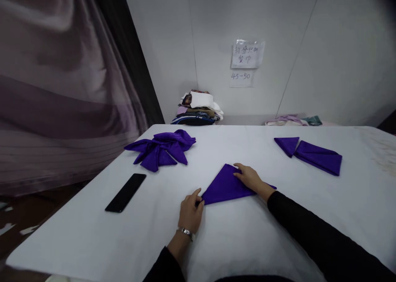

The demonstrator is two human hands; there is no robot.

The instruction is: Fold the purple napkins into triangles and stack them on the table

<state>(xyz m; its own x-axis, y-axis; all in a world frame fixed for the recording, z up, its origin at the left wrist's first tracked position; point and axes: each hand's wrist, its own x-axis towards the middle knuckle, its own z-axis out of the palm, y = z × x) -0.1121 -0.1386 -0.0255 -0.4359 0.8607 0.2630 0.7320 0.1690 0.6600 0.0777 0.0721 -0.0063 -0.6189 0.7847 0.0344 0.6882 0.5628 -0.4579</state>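
Observation:
A purple cloth napkin, folded into a triangle, lies flat on the white table in front of me. My left hand is closed at its left corner, thumb and fingers pinching the tip of the cloth. Across the upper right side of the same napkin rests my right hand, fingers stretched out and thumb apart, touching the fabric. A small purple point of cloth shows beyond my right wrist.
A pile of loose purple napkins lies at the back left, near a black phone. Two folded pieces, a small triangle and a strip, lie back right. Stacked fabrics stand behind the table. A curtain hangs left.

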